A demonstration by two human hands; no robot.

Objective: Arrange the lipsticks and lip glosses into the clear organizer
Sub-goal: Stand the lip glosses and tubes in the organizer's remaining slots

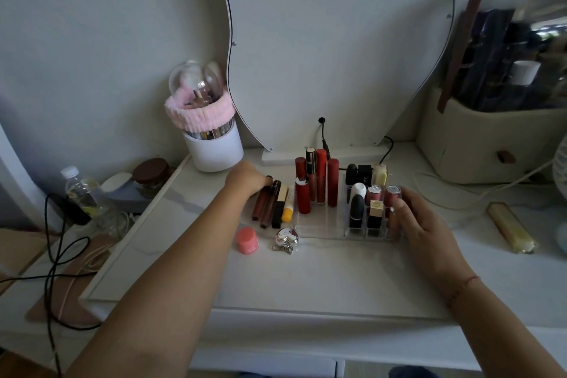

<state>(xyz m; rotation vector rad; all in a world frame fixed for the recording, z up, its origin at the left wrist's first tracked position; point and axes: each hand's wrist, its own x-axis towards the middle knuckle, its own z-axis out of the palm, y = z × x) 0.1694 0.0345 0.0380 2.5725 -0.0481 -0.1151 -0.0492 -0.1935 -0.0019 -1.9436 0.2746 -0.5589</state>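
Tabletop [306,279] carries everything. Organizer [322,228] sits between the hands, holding upright red glosses [321,176] and lipsticks [356,212]. Right hand [420,224] rests spread against its right end. Left hand [248,178] curls over loose tubes [271,204] lying just left; whether it pinches one, I cannot tell.

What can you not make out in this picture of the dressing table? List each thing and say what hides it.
- Left hand fingertips: curled over the tubes lying flat; grip unclear, head view.
- Organizer right wall: covered by the right hand.
- Tube labels: too small and dim.
- Storage case: cut off by the right edge.
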